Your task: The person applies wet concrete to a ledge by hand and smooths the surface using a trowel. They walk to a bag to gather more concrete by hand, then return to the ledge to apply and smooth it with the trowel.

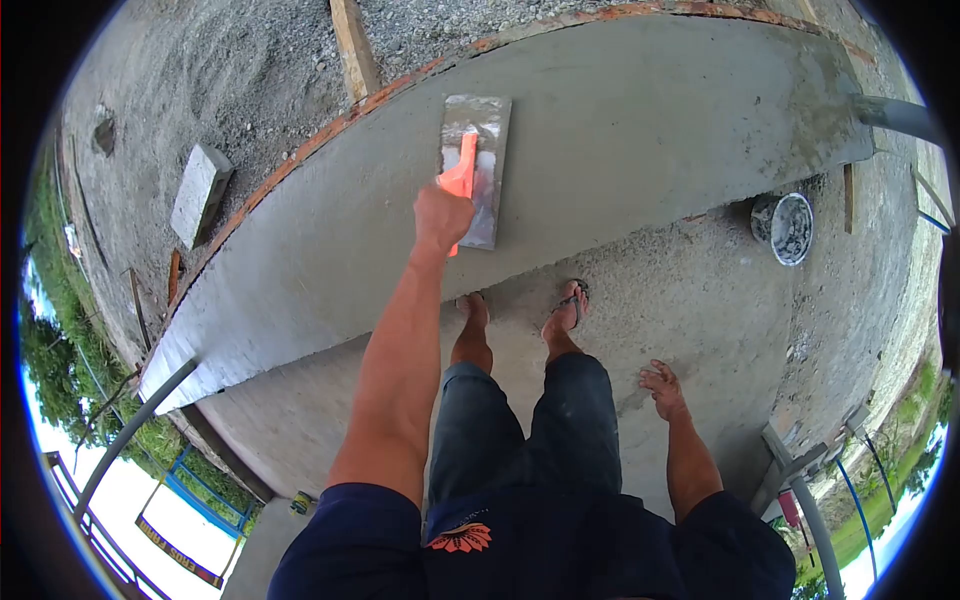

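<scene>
My left hand (443, 214) is wrapped around the orange handle of a plastering trowel (485, 212). The trowel's rectangular blade lies flat on the smoothed grey cement surface (640, 120), with wet mortar smeared over its upper part. Low at my right side hangs my right hand (664, 390), its fingers loosely apart and nothing in them. It is above the rough concrete floor (690, 300) and away from the cement.
A mortar-stained bucket (785, 228) stands by the cement's near edge at right. Beyond the reddish far edge lie gravel (270, 90), a concrete block (202, 193) and a wooden plank (354, 50). Grey pipes (135, 430) rise at both ends.
</scene>
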`<state>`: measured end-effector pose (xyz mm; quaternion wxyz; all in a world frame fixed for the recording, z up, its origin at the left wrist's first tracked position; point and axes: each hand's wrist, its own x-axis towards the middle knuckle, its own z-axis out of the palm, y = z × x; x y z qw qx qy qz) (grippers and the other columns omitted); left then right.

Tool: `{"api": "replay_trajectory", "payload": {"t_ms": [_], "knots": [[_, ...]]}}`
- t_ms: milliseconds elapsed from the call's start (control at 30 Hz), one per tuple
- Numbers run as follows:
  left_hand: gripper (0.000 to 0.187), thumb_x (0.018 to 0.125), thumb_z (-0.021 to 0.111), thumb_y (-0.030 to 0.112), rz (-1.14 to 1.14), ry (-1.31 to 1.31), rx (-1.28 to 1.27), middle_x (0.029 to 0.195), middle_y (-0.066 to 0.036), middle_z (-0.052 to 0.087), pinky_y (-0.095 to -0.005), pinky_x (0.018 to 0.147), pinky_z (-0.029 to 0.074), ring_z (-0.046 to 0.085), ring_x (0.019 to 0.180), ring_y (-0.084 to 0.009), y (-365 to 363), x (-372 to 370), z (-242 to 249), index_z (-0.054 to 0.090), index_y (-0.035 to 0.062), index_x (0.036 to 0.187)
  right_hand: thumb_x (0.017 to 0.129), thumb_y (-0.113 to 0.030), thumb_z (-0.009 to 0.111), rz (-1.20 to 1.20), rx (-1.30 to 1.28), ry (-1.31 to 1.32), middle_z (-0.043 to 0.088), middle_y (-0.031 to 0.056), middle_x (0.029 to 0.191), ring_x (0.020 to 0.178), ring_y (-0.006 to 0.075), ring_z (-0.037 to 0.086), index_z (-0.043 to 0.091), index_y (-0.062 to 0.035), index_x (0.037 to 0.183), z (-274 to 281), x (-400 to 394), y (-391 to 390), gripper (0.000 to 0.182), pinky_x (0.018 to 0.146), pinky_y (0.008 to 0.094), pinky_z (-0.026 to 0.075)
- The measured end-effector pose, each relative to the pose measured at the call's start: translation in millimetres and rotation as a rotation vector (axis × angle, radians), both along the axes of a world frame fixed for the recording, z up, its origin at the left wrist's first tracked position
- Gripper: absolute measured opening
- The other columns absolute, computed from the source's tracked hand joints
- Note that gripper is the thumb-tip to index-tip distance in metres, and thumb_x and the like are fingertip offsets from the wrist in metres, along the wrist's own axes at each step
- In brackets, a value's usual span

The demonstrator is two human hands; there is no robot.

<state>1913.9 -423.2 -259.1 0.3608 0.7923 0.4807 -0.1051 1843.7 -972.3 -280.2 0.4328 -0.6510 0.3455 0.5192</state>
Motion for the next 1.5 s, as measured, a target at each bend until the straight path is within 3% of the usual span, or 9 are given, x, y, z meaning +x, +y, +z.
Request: {"api": "replay_trajectory", "payload": {"t_ms": [67,233,300,700,900,1067,1233,1400,1500], "knots": [[0.027,0.07,0.056,0.008,-0.108,0.037,-0.082,0.092,-0.031,0.063,-0.044,0.079,0.051,0.061,0.092,-0.0454,-44.5,44.2,18.3,0.063,-0.0075,0.091,0.072,0.001,0.059,-0.051,-0.011,-0.023,0.061,0.0077,0.111,0.105,0.0179,0.058,0.052,-0.0064,0.124,1.7,0.6,-13.3,0.053,0.091,0.0308,0.046],[0.039,0.075,0.057,0.014,-0.396,0.072,-0.06,0.1,-0.025,0.064,-0.0456,0.084,0.049,0.06,0.099,-0.0424,-104.8,47.6,55.9,0.059,0.0025,0.112,0.071,-0.005,0.061,-0.014,-0.016,-0.118,0.061,0.0071,0.113,0.098,0.0173,0.06,0.05,-0.0089,0.125,6.7,7.9,-72.8,0.055,0.085,0.0323,0.044],[0.037,0.076,0.057,0.019,-0.448,0.087,0.052,0.098,-0.023,0.064,-0.0468,0.082,0.049,0.06,0.095,-0.0418,-68.8,32.8,59.5,0.059,0.0083,0.112,0.073,-0.026,0.068,0.054,0.016,-0.118,0.064,-0.0003,0.11,0.089,0.0131,0.06,0.045,-0.0187,0.132,-9.0,5.8,-117.8,0.064,0.071,0.0323,0.034],[0.032,0.076,0.054,0.02,-0.814,0.278,0.313,0.094,-0.02,0.066,-0.045,0.079,0.05,0.063,0.089,-0.0378,157.4,90.3,23.6,0.063,0.005,0.102,0.073,-0.025,0.066,-0.035,-0.056,-0.075,0.063,0.0029,0.11,0.09,0.0143,0.06,0.046,-0.0155,0.132,7.6,20.1,-54.5,0.063,0.072,0.0311,0.034],[0.032,0.078,0.054,0.019,-0.824,0.248,0.04,0.097,-0.021,0.066,-0.0437,0.079,0.051,0.063,0.092,-0.0379,82.1,84.6,19.1,0.062,0.0108,0.108,0.07,-0.004,0.064,-0.183,-0.048,-0.05,0.064,0.013,0.104,0.097,0.0207,0.061,0.045,0.0005,0.128,-4.0,0.0,-5.9,0.061,0.092,0.0303,0.046],[0.031,0.076,0.052,0.017,-1.015,0.291,-0.147,0.093,-0.024,0.065,-0.0492,0.082,0.049,0.061,0.089,-0.0429,-18.8,46.8,50.5,0.061,0.0066,0.104,0.071,-0.014,0.065,-0.143,0.032,-0.104,0.062,0.0107,0.108,0.098,0.0197,0.06,0.044,-0.0029,0.131,16.7,-5.5,26.5,0.064,0.092,0.0341,0.044],[0.025,0.077,0.056,0.014,-0.453,0.009,-0.031,0.087,-0.022,0.066,-0.0423,0.073,0.051,0.063,0.085,-0.0398,39.9,-29.8,45.0,0.062,0.0037,0.1,0.068,-0.027,0.068,-0.159,-0.124,-0.048,0.061,0.0064,0.115,0.096,0.0179,0.06,0.041,-0.0101,0.135,56.1,-2.2,10.6,0.075,0.088,0.0424,0.035],[0.008,0.076,0.055,0.001,0.182,-0.028,-0.072,0.059,-0.005,0.057,-0.0316,0.044,0.042,0.053,0.047,-0.0148,161.4,-36.1,41.0,0.063,-0.0004,0.081,0.065,-0.032,0.07,-0.19,-0.158,0.017,0.062,0.0046,0.114,0.096,0.0169,0.059,0.038,-0.0128,0.138,37.9,-0.8,-26.4,0.082,0.084,0.0402,0.03],[0.006,0.073,0.054,0.0,0.139,0.017,-0.112,0.056,-0.004,0.053,-0.0306,0.039,0.037,0.049,0.043,-0.0137,136.5,-10.1,28.5,0.06,0.0002,0.075,0.068,-0.018,0.071,-0.222,-0.131,0.035,0.064,0.0091,0.108,0.096,0.0193,0.059,0.042,-0.0047,0.134,30.3,25.8,-27.4,0.073,0.091,0.0382,0.036]]}}
